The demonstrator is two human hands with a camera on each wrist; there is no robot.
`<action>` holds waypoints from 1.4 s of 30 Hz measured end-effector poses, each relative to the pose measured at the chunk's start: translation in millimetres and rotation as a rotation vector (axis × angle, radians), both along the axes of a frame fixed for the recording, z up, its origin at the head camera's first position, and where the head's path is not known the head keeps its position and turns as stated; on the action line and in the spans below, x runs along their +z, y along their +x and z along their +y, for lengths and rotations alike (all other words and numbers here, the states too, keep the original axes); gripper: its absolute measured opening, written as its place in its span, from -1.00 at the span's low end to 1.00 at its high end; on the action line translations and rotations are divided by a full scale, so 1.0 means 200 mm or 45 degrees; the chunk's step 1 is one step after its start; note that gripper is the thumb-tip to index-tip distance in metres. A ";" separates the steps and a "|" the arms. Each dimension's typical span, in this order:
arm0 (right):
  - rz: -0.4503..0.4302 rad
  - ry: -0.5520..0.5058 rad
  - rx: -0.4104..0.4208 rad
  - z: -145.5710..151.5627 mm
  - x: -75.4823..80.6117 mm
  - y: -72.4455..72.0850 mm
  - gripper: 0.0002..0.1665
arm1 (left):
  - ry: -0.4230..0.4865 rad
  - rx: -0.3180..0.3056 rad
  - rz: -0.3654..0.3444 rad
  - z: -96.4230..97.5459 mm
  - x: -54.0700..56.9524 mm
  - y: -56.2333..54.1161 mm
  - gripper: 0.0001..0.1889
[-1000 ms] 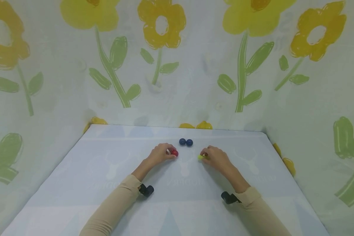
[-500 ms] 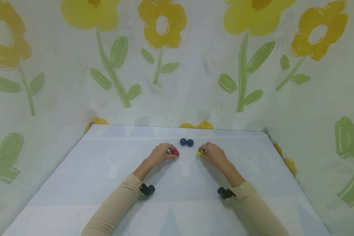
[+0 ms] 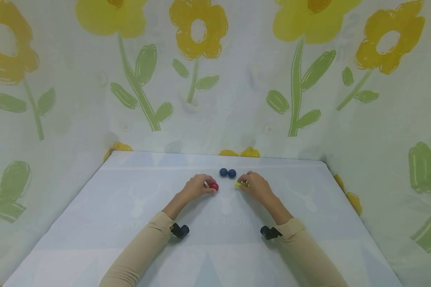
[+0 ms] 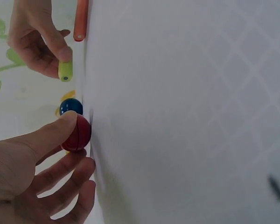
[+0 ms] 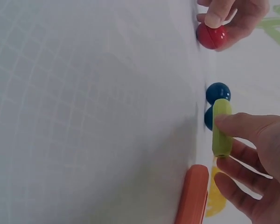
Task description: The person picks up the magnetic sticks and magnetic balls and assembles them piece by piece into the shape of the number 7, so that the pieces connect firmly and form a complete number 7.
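Left hand pinches red ball; right hand pinches yellow-green cylinder, blue balls just beyond.

A pale counter with faint triangle prints fills the lower frame. Cloth walls rise behind and at both sides, white with big yellow and orange flowers on green stems. The light is soft and even.

Pale patterned table with two blue balls, a red ball, perhaps an orange stick.
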State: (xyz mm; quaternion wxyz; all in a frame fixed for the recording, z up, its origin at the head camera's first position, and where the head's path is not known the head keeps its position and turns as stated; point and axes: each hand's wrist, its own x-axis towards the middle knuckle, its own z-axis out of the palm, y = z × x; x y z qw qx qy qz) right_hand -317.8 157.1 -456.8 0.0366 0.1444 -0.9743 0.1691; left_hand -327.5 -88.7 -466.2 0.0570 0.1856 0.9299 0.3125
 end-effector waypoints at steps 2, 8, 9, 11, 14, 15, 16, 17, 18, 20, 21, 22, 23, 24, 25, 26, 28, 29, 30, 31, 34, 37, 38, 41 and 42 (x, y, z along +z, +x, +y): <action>-0.007 0.003 -0.010 -0.01 0.00 0.00 -0.81 | -0.001 0.000 -0.005 0.00 0.00 0.00 -0.63; -0.017 -0.008 -0.016 -0.04 -0.01 0.00 -0.81 | -0.003 0.008 -0.010 0.01 0.00 0.00 -0.63; -0.019 -0.014 -0.013 -0.04 -0.02 0.00 -0.81 | -0.003 0.007 -0.010 0.01 0.00 0.00 -0.63; -0.021 -0.023 -0.004 -0.05 -0.02 0.00 -0.81 | -0.002 0.005 -0.009 0.01 0.00 0.00 -0.63; -0.015 -0.027 0.008 -0.06 -0.03 -0.01 -0.81 | -0.003 0.002 -0.004 0.01 0.00 0.00 -0.63; -0.011 -0.024 0.010 -0.06 -0.03 -0.01 -0.80 | -0.003 0.003 -0.004 0.01 -0.01 0.00 -0.63; -0.006 -0.021 0.013 -0.07 -0.03 -0.01 -0.80 | -0.003 0.004 -0.003 0.01 -0.01 0.00 -0.63; -0.003 -0.018 0.015 -0.07 -0.04 -0.01 -0.80 | -0.002 0.005 -0.002 0.01 -0.01 0.00 -0.63; -0.002 -0.019 0.016 -0.08 -0.04 -0.01 -0.79 | 0.001 0.007 -0.002 0.01 -0.01 0.00 -0.63; -0.004 -0.026 0.020 -0.09 -0.04 -0.01 -0.78 | 0.004 0.010 -0.003 0.01 -0.01 0.00 -0.64; -0.003 -0.029 0.023 -0.09 -0.04 0.00 -0.78 | 0.006 0.009 -0.003 0.01 -0.02 0.00 -0.64; -0.007 -0.036 0.025 -0.10 -0.04 0.00 -0.78 | 0.007 0.009 -0.002 0.01 -0.02 0.00 -0.64; -0.011 -0.040 0.027 -0.10 -0.04 0.00 -0.77 | 0.009 0.009 -0.005 0.01 -0.02 0.00 -0.64; -0.014 -0.044 0.029 -0.11 -0.04 0.00 -0.78 | 0.009 0.008 -0.006 0.01 -0.01 0.00 -0.64; -0.016 -0.046 0.031 -0.11 -0.03 0.00 -0.78 | 0.008 0.006 -0.007 0.01 -0.01 0.00 -0.63; -0.019 -0.047 0.032 -0.12 -0.03 0.00 -0.78 | 0.006 0.002 -0.004 0.01 -0.01 0.00 -0.63; -0.027 -0.045 0.034 -0.13 -0.03 0.00 -0.78 | 0.002 -0.005 -0.003 0.01 -0.01 0.00 -0.63; -0.028 -0.046 0.033 -0.13 -0.03 0.00 -0.78 | 0.001 -0.008 -0.004 0.01 0.00 0.00 -0.63; -0.030 -0.048 0.033 -0.13 -0.03 0.00 -0.78 | 0.002 -0.011 -0.004 0.01 0.00 0.00 -0.63; -0.030 -0.052 0.035 -0.14 -0.03 0.00 -0.78 | 0.005 -0.010 -0.006 0.01 0.00 0.00 -0.64; -0.019 -0.060 0.044 -0.14 -0.03 0.01 -0.78 | 0.018 -0.002 -0.017 0.01 0.00 0.00 -0.64; -0.011 -0.067 0.056 -0.15 -0.03 0.01 -0.79 | 0.029 -0.001 -0.019 0.01 0.00 0.00 -0.64; -0.012 -0.070 0.060 -0.15 -0.03 0.01 -0.78 | 0.028 -0.004 -0.017 0.01 0.00 0.00 -0.64; -0.019 -0.075 0.070 -0.16 -0.04 0.01 -0.78 | 0.026 -0.013 -0.008 0.01 0.00 0.00 -0.65; -0.021 -0.077 0.072 -0.16 -0.04 0.01 -0.78 | 0.025 -0.016 -0.006 0.01 0.00 0.00 -0.65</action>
